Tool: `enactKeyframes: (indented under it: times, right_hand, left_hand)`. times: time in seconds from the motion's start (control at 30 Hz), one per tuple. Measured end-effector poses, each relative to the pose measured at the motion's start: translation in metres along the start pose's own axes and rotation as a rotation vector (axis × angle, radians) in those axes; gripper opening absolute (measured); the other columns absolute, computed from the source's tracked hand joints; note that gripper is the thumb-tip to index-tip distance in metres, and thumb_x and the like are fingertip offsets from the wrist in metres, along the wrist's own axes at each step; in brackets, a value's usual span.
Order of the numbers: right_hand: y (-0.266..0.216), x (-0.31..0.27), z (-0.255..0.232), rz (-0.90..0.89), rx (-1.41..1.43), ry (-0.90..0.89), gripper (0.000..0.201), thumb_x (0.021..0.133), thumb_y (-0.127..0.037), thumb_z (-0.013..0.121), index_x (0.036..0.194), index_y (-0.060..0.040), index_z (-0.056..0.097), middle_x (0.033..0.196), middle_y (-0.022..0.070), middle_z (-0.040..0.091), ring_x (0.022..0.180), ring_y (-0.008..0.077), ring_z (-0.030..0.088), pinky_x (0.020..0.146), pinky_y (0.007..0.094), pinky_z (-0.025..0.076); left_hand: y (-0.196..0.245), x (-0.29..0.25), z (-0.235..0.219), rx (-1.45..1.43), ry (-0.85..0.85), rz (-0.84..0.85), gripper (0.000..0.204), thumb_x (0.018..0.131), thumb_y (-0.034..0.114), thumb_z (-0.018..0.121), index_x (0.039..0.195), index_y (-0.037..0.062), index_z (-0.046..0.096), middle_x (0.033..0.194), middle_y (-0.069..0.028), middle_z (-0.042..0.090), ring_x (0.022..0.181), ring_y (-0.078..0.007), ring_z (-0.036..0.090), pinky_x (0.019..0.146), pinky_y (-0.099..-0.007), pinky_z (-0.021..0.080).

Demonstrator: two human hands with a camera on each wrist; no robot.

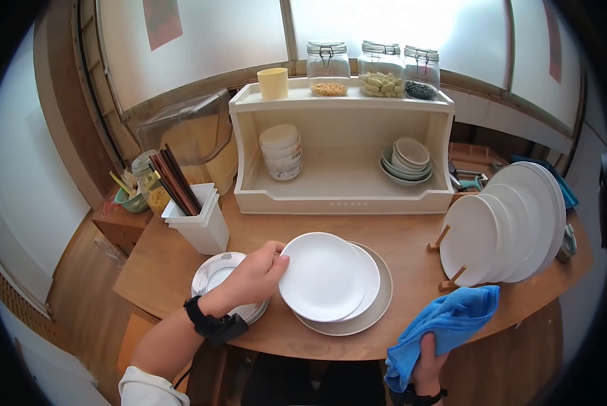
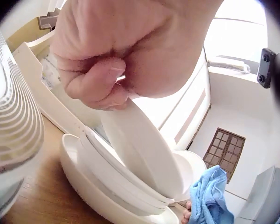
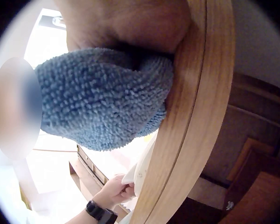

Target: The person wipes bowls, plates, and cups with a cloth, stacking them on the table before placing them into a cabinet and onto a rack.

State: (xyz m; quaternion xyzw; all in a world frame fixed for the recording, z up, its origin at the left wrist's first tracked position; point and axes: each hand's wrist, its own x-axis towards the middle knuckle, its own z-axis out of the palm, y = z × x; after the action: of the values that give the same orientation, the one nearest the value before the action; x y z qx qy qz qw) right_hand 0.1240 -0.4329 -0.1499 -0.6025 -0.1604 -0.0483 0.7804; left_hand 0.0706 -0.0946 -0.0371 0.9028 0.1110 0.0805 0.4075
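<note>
My left hand pinches the left rim of a white plate. In the left wrist view this plate tilts up, its lower edge close to the plates beneath. Under it lie another white plate and a larger off-white plate on the table. Beside my left wrist sits a stack of striped-rim plates, partly hidden by my forearm. At the table's front edge on the right, my right hand grips a bunched blue cloth, textured in the right wrist view.
White plates stand upright in a wooden rack at the right. A white holder with chopsticks is at the left. Behind, a cream shelf carries stacked bowls, with a yellow cup and glass jars on top.
</note>
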Motion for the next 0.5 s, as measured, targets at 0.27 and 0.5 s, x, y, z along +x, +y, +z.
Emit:
enactKeyframes:
  times: [0.27, 0.5]
  right_hand:
    - [-0.014, 0.005, 0.009, 0.022, -0.006, -0.023, 0.034, 0.089, -0.023, 0.065, 0.113, -0.0017, 0.053, 0.106, 0.0075, 0.059, 0.096, 0.0186, 0.056, 0.087, 0.0345, 0.045]
    - [-0.06, 0.019, 0.055, 0.442, 0.405, -0.48, 0.057, 0.076, -0.006, 0.077, 0.126, -0.0027, 0.052, 0.12, 0.0067, 0.059, 0.11, 0.0212, 0.055, 0.097, 0.0364, 0.043]
  left_hand:
    - [0.038, -0.069, -0.004, -0.188, 0.173, 0.204, 0.028, 0.098, 0.01, 0.047, 0.118, -0.0085, 0.046, 0.089, -0.0097, 0.063, 0.079, -0.0114, 0.059, 0.07, -0.0257, 0.048]
    - [0.064, -0.115, 0.017, -0.057, 0.139, 0.567, 0.035, 0.092, 0.008, 0.051, 0.124, -0.0053, 0.047, 0.092, -0.0156, 0.065, 0.073, -0.0224, 0.066, 0.066, -0.031, 0.053]
